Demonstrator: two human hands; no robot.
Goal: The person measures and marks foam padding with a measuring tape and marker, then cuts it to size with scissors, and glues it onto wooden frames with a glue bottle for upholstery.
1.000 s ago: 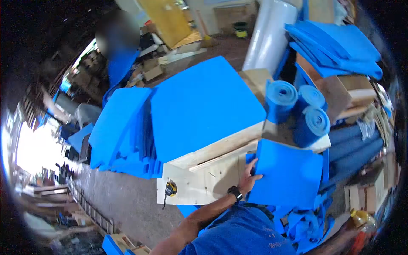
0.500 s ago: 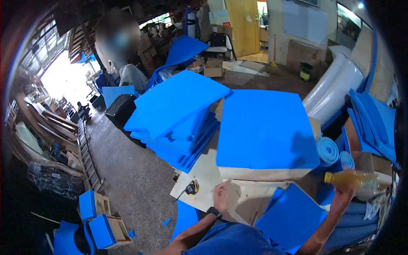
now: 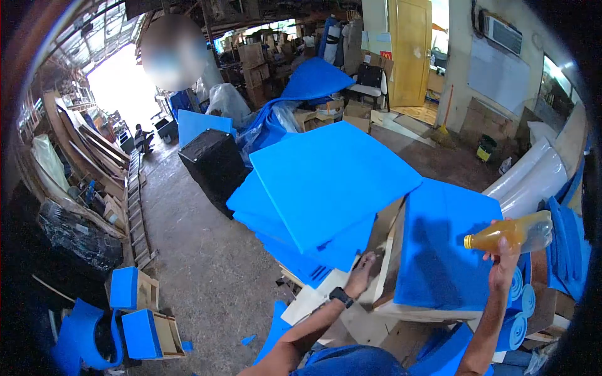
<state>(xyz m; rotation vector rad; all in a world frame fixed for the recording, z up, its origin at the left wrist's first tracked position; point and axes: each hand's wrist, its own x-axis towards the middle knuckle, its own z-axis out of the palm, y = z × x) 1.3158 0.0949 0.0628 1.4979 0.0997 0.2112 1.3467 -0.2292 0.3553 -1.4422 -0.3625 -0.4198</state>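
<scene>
Cluttered workshop, bottle [image 3: 513, 234] in right hand [image 3: 501, 268]

A cluttered workshop: stacked blue foam sheets [image 3: 326, 182], wooden crates [image 3: 153, 326], cardboard boxes [image 3: 254, 62], concrete floor [image 3: 200, 263].

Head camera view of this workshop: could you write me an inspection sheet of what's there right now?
Surface: wooden crate topped with a blue foam sheet; concrete floor.
Job's things: bottle of amber liquid, yellow cap, held almost level above the foam sheet.
Clutter: stack of foam sheets, small foam rolls, white rolls, foam-lined boxes, black box.
Grips: left hand open, resting on the crate; right hand closed around the bottle.
Cables: nothing seen.
Surroundings: yellow door, ladder lying on the floor, a person seated far off by the bright opening.
</scene>
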